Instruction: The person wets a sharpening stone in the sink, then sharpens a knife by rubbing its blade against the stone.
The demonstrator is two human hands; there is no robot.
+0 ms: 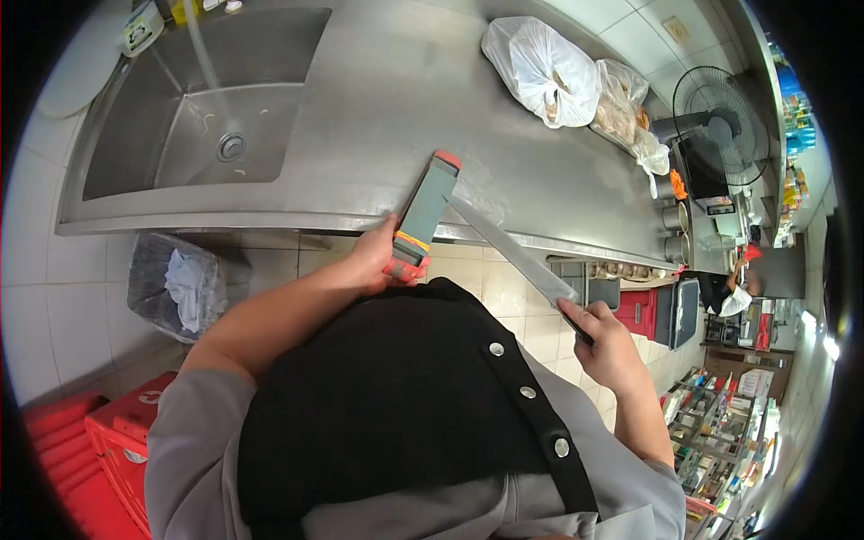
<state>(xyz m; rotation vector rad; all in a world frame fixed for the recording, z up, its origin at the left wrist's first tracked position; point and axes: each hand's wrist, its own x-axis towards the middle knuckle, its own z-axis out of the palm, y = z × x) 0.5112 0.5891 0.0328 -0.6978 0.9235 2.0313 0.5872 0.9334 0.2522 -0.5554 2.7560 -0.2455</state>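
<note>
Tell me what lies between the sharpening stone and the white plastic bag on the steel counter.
In the head view, only bare steel counter lies between the grey, red-ended sharpening stone and the white plastic bag.

We can read no text: the packs on the shelves [720, 432] by the floor are too blurred.

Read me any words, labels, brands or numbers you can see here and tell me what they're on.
None can be read.
Container by the sink: label too blurred.
Shelf goods: packaging print too small.
Sharpening stone, knife, plastic bags: no text visible.
</note>
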